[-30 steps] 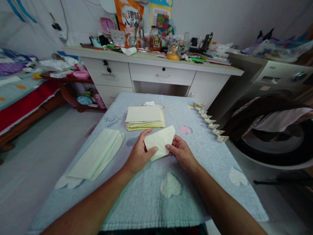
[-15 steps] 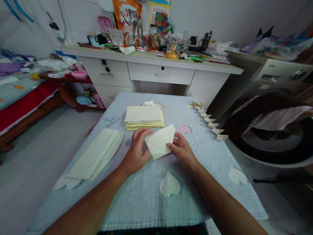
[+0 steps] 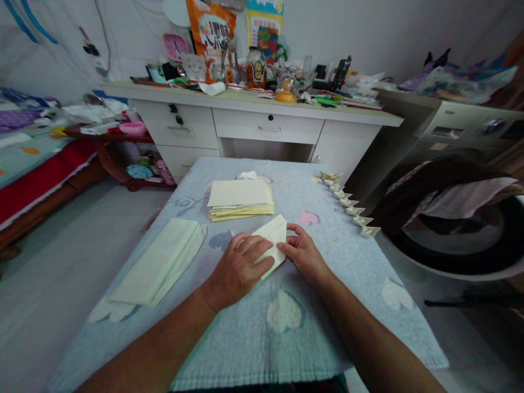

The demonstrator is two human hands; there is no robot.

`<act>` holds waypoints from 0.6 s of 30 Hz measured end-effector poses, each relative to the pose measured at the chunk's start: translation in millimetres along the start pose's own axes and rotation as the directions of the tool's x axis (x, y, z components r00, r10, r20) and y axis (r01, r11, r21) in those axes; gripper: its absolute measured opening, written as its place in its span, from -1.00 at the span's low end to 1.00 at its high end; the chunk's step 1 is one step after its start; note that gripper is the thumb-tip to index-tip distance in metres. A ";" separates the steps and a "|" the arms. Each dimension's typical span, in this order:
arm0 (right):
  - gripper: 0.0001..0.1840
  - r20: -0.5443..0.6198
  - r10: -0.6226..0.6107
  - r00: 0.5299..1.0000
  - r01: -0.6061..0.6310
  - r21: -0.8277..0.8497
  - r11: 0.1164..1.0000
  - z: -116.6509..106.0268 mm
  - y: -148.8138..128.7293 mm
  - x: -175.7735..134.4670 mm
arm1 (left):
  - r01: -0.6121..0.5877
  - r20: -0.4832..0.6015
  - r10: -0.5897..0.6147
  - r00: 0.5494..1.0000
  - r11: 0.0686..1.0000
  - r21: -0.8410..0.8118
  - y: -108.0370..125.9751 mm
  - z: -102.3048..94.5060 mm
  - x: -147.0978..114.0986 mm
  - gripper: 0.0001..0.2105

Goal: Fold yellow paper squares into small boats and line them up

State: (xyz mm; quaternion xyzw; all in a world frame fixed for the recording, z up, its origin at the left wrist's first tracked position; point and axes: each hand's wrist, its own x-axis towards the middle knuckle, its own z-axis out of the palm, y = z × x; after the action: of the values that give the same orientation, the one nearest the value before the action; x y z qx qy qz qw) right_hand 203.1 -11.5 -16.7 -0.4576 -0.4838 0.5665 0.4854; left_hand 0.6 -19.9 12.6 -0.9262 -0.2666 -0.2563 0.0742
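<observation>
A folded piece of pale paper (image 3: 277,231) is held between my two hands above the cloth-covered table. My right hand (image 3: 305,252) pinches its right edge, thumb on top and fingers behind. My left hand (image 3: 241,265) is closed over its left part, fingers lying across the front and covering that side. Just beyond the paper lies a stack of cream and yellow sheets (image 3: 239,194). To the left, a folded pale green bundle of paper (image 3: 159,262) rests on the cloth. A row of small folded paper boats (image 3: 352,210) runs along the table's right side.
The table wears a light blue cloth (image 3: 229,338) with heart patterns. Behind it stands a white desk (image 3: 270,123) crowded with a jar (image 3: 256,68), an orange bag (image 3: 210,38) and other items. A washing machine (image 3: 458,136) is at right, a bed (image 3: 36,158) at left.
My left hand has moved right and closed over the paper's left part, which it earlier held open fingers beside. The paper now looks narrower, its left side hidden or folded over.
</observation>
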 end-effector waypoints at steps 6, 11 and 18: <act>-0.48 0.001 -0.137 0.991 0.113 -0.579 0.807 -1.4 5.0 -0.8 | 0.002 0.276 0.031 0.961 0.993 -0.119 8.1 13.0 -2.6 -0.88; -0.53 0.038 -0.227 0.973 0.149 -0.857 0.494 0.8 1.5 -2.1 | 0.035 0.320 0.020 0.947 0.986 -0.165 11.0 18.0 -4.4 -0.85; -0.85 0.278 -0.206 0.938 0.340 -0.853 0.397 -4.0 -5.8 -4.1 | 0.034 0.249 0.024 0.968 0.974 -0.225 11.6 20.6 -4.8 -0.82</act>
State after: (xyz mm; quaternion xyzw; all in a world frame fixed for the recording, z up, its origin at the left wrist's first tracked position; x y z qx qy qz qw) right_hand 208.1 -14.8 -11.1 -0.5202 -0.8061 0.1680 0.2266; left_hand 12.2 -26.2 -7.5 -0.9528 -0.2451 -0.1665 -0.0671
